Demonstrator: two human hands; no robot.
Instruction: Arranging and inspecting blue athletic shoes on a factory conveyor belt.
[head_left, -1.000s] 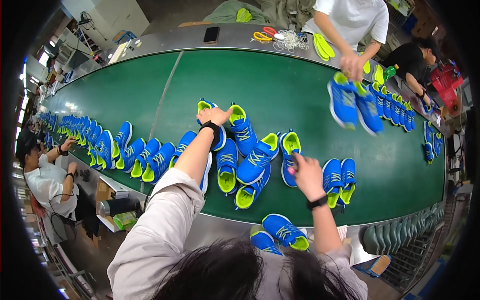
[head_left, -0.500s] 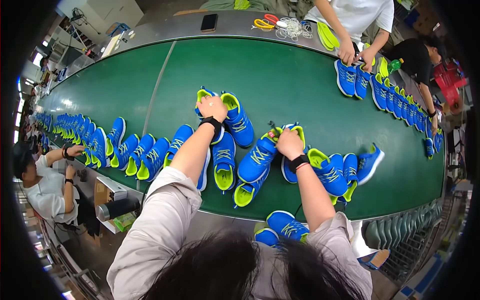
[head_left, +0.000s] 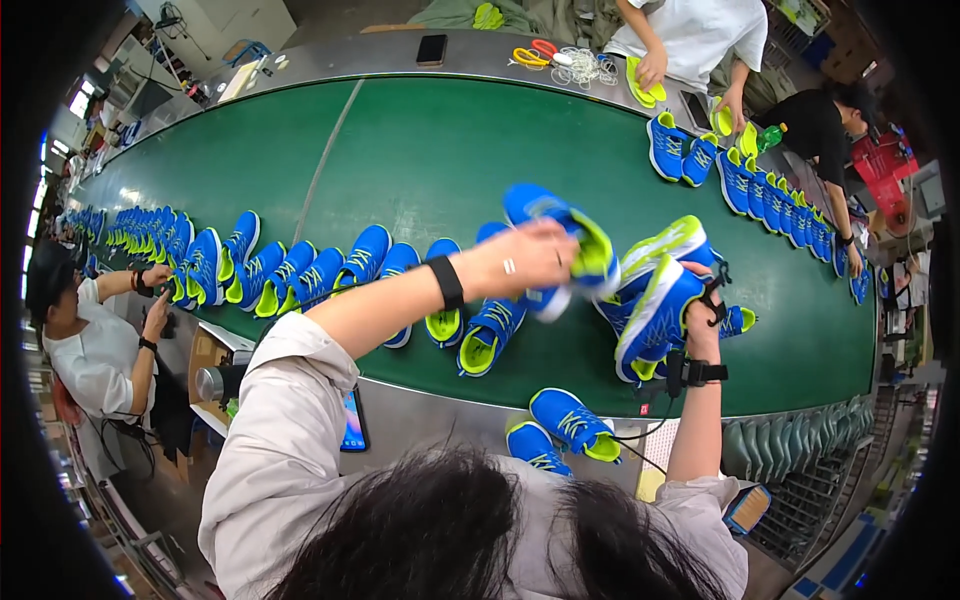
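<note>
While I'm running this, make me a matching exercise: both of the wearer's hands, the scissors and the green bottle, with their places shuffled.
1. left hand
2. right hand
3. scissors
4. green bottle

A. beside white string loops
B. against a sharper blue shoe, farther right
C. near the co-worker in black
D. on a motion-blurred blue shoe

Pairs: 1-D, 2-B, 3-A, 4-C

The shoes (head_left: 655, 315) you hold have textile-like uppers (head_left: 668, 303). Your left sleeve (head_left: 275, 400) is matt cloth, the green tabletop (head_left: 440, 150) smooth, slightly glossy.
</note>
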